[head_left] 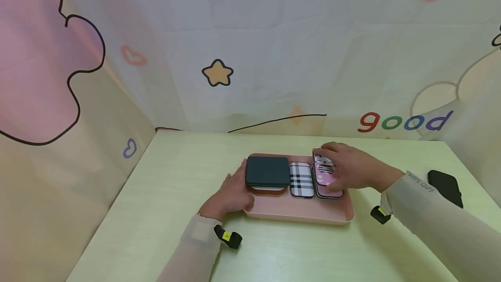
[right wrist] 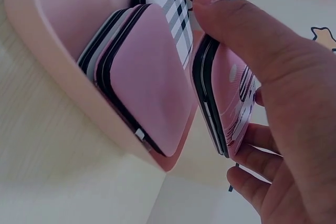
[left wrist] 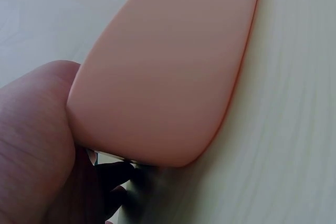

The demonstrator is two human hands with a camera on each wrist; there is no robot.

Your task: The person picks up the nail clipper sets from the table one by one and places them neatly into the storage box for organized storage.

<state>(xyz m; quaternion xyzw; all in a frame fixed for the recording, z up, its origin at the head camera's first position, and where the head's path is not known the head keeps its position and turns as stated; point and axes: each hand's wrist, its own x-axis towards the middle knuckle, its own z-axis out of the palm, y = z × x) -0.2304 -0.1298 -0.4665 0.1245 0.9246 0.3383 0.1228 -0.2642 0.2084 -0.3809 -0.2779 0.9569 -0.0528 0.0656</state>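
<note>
My left hand [head_left: 231, 193] grips the left side of a pink tray [head_left: 299, 217], its thumb at the near left corner. In the left wrist view the tray's outer wall [left wrist: 157, 72] fills the middle, and the fingers are partly hidden behind it. My right hand [head_left: 354, 166] holds a flat pink cartoon-print case [right wrist: 233, 90] by its edges, thumb on one side and fingers on the other. That case is tilted and raised over a plain pink case [right wrist: 149, 80] in the tray's right end. A black-and-white plaid case [head_left: 302, 179] lies just left of it.
A dark green case [head_left: 268, 171] tops a stack at the tray's left, with a brown edge [head_left: 268, 192] showing below. A black flat object [head_left: 446, 187] lies on the table by my right forearm. A printed cloth [head_left: 266, 55] hangs behind the table.
</note>
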